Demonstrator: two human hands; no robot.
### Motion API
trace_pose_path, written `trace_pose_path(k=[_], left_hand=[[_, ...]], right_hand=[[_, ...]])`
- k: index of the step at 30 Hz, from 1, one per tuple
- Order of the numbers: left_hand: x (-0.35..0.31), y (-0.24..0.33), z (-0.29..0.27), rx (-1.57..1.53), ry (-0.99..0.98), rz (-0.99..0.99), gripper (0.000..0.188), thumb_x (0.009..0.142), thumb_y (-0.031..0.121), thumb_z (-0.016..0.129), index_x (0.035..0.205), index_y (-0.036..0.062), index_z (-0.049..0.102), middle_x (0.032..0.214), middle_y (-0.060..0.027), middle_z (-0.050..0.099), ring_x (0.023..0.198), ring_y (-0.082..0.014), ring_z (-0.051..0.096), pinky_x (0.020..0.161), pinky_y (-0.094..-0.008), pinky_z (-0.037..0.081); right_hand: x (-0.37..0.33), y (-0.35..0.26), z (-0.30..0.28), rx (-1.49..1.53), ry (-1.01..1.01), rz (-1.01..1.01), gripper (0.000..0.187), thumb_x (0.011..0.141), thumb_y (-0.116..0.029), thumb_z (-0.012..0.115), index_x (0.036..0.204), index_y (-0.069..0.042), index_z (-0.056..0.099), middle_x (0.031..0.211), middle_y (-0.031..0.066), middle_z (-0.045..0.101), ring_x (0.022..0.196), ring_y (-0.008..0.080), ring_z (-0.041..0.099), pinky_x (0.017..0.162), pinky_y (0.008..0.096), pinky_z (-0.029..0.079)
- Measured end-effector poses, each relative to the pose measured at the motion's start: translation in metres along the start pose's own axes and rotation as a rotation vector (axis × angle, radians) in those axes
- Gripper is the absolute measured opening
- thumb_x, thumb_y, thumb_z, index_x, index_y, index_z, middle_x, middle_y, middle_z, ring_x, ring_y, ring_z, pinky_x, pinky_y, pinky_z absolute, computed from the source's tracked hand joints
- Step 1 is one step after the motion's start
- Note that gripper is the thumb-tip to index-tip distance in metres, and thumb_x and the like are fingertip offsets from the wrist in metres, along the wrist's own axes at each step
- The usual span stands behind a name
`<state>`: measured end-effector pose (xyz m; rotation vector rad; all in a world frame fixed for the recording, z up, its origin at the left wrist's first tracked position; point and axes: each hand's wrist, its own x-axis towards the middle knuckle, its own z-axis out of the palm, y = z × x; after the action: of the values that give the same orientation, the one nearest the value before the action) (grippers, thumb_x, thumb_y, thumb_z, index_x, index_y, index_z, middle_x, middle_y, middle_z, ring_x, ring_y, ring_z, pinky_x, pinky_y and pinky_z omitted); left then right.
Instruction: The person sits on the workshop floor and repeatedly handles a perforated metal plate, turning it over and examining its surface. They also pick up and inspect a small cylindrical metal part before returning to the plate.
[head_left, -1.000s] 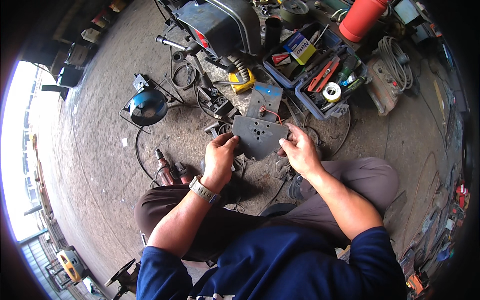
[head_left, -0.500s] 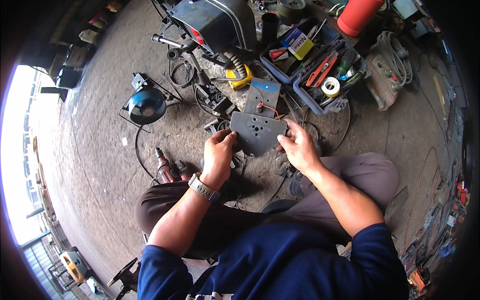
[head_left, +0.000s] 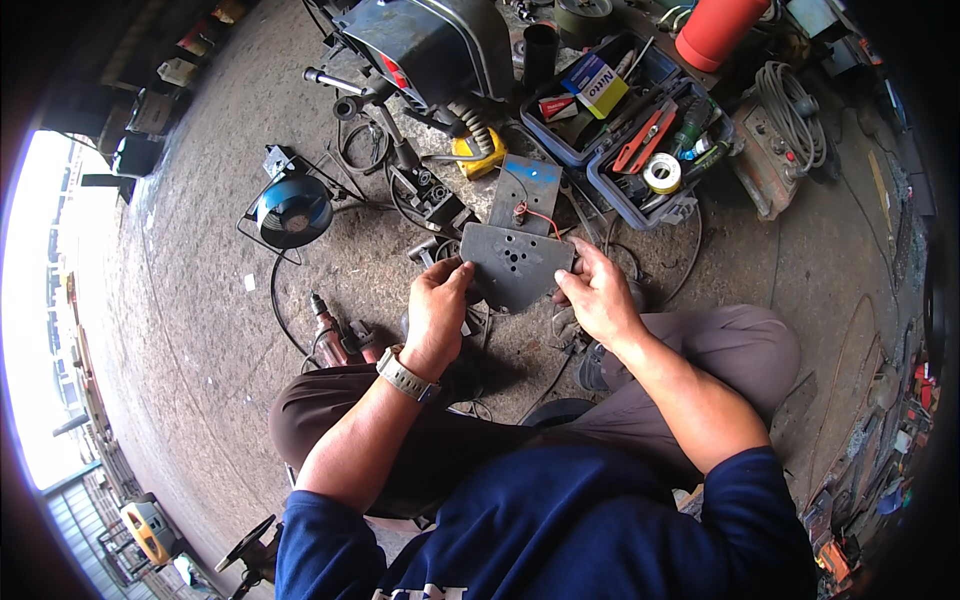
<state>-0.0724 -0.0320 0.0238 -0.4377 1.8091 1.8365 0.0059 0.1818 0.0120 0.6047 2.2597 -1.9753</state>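
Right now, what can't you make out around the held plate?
All in the head view:
- Dark plate: underside, faces away from the camera.
- Left hand: some fingertips, behind that plate.
- Blue-marked plate: near end, covered by the dark plate; can't tell if the two touch.
- Red cylinder: far end, cut off by the upper edge.

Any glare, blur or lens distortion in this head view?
Head view: the opening at left is blown out white; edges near the black rim look bowed; the metal plate between left hand and right hand looks reasonably sharp, without obvious motion blur.
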Motion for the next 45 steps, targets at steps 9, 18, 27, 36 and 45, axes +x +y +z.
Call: trace_pose_path(k=[9, 18, 27, 36, 45], left_hand=[[0.002, -0.003, -0.002, 0.039, 0.011, 0.003, 0.034, 0.098, 0.015, 0.064, 0.122, -0.0102, 0.064, 0.106, -0.0098, 0.071, 0.093, -0.014, 0.065, 0.085, -0.0274, 0.05], [-0.005, 0.004, 0.002, -0.011, -0.015, -0.004, 0.033, 0.099, 0.014, 0.063, 0.122, -0.0096, 0.063, 0.105, -0.0097, 0.071, 0.092, -0.0143, 0.065, 0.084, -0.0274, 0.051], [-0.016, 0.016, 0.005, -0.1, -0.037, -0.091, 0.041, 0.099, 0.015, 0.062, 0.132, -0.0099, 0.058, 0.112, -0.0112, 0.071, 0.096, -0.0153, 0.066, 0.087, -0.0277, 0.051], [-0.021, 0.022, 0.005, -0.153, -0.051, -0.143, 0.042, 0.1, 0.013, 0.061, 0.135, -0.0092, 0.055, 0.119, -0.0137, 0.069, 0.103, -0.0183, 0.067, 0.091, -0.031, 0.051], [-0.018, 0.019, 0.006, -0.155, -0.034, -0.145, 0.041, 0.1, 0.015, 0.061, 0.133, -0.008, 0.056, 0.115, -0.0119, 0.07, 0.101, -0.0161, 0.066, 0.088, -0.0295, 0.05]], right_hand=[[-0.002, -0.008, -0.002, -0.053, -0.024, 0.042, 0.056, 0.096, -0.001, 0.06, 0.147, 0.009, 0.039, 0.087, 0.0091, 0.066, 0.071, 0.0131, 0.067, 0.065, 0.0267, 0.054], [-0.002, -0.002, -0.002, -0.028, -0.018, 0.005, 0.059, 0.094, -0.007, 0.064, 0.145, 0.011, 0.04, 0.081, 0.0116, 0.065, 0.071, 0.0173, 0.071, 0.063, 0.0301, 0.055], [-0.005, -0.001, -0.002, 0.039, -0.028, 0.051, 0.063, 0.093, -0.007, 0.065, 0.147, 0.011, 0.037, 0.085, 0.0109, 0.063, 0.072, 0.0162, 0.07, 0.064, 0.0298, 0.055], [-0.008, 0.006, -0.003, 0.031, -0.028, 0.017, 0.065, 0.092, -0.01, 0.067, 0.146, 0.01, 0.038, 0.081, 0.011, 0.063, 0.07, 0.0158, 0.069, 0.066, 0.0304, 0.053], [-0.006, 0.004, -0.003, -0.001, -0.008, -0.003, 0.061, 0.091, -0.011, 0.069, 0.143, 0.007, 0.042, 0.078, 0.0102, 0.063, 0.067, 0.0172, 0.068, 0.064, 0.0307, 0.053]])
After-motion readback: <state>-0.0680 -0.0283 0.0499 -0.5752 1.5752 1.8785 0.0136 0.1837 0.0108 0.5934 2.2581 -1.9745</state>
